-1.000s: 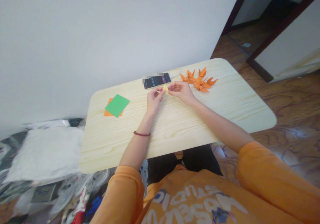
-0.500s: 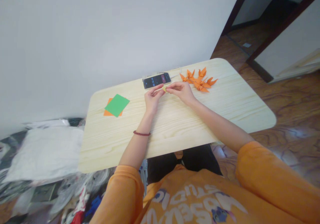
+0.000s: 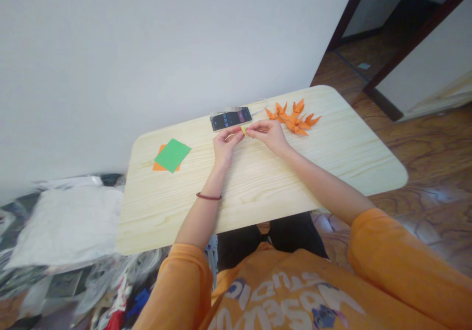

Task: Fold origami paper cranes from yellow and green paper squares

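Between my two hands is a small folded piece of yellow paper (image 3: 243,131), held just above the table in front of the phone. My left hand (image 3: 226,144) pinches its left side between thumb and fingers. From the right, the fingertips of my right hand (image 3: 270,134) grip the other side. Fingers cover much of the paper, so its exact folded shape is hidden. Several orange origami cranes (image 3: 295,119) lie in a cluster beyond my right hand. Off to the left, a green paper square (image 3: 172,155) rests on an orange paper sheet (image 3: 158,166).
A phone (image 3: 231,119) with a lit screen and a white cable (image 3: 260,109) lies at the back edge of the wooden table (image 3: 265,187), against the wall. Left of the table are a white pillow-like bundle (image 3: 70,222) and assorted bags. A doorway stands at the right.
My left fingers have closed in on the yellow paper, and less of it shows. Both arms stay nearly in place.
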`<action>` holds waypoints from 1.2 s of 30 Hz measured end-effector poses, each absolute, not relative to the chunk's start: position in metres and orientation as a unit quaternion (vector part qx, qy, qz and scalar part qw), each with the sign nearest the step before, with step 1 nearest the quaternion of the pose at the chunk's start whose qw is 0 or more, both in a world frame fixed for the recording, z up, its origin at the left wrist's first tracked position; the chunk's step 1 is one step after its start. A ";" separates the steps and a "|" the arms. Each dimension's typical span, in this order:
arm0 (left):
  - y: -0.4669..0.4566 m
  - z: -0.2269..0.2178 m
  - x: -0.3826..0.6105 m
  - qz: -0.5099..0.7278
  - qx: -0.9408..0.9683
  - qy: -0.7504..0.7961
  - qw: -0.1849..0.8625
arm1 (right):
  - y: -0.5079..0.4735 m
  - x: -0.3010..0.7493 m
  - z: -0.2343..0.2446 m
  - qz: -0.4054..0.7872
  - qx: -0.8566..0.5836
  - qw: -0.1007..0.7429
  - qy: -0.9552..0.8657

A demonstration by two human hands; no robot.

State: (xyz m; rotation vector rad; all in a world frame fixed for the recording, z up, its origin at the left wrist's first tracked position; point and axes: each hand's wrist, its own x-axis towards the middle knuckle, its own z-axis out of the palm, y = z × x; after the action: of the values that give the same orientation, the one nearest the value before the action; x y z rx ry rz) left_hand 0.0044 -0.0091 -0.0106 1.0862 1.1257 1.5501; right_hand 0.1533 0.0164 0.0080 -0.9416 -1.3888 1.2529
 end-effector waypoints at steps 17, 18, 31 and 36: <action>-0.010 -0.009 0.009 0.632 0.447 0.444 0.451 | 0.016 0.153 0.002 0.419 -0.381 0.508 -0.649; -0.010 -0.009 0.009 0.637 0.436 0.439 0.460 | 0.017 0.153 0.002 0.433 -0.375 0.510 -0.642; -0.009 -0.008 0.009 0.650 0.369 0.431 0.505 | 0.020 0.153 -0.004 0.472 -0.347 0.518 -0.623; -0.009 -0.007 0.009 0.642 0.360 0.437 0.516 | 0.022 0.154 -0.006 0.466 -0.341 0.521 -0.629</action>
State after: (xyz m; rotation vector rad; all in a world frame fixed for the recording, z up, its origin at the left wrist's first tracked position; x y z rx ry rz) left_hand 0.0092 -0.0094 -0.0069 0.8652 1.0502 1.5428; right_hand 0.1535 0.0216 -0.0060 -0.8172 -1.5062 1.1170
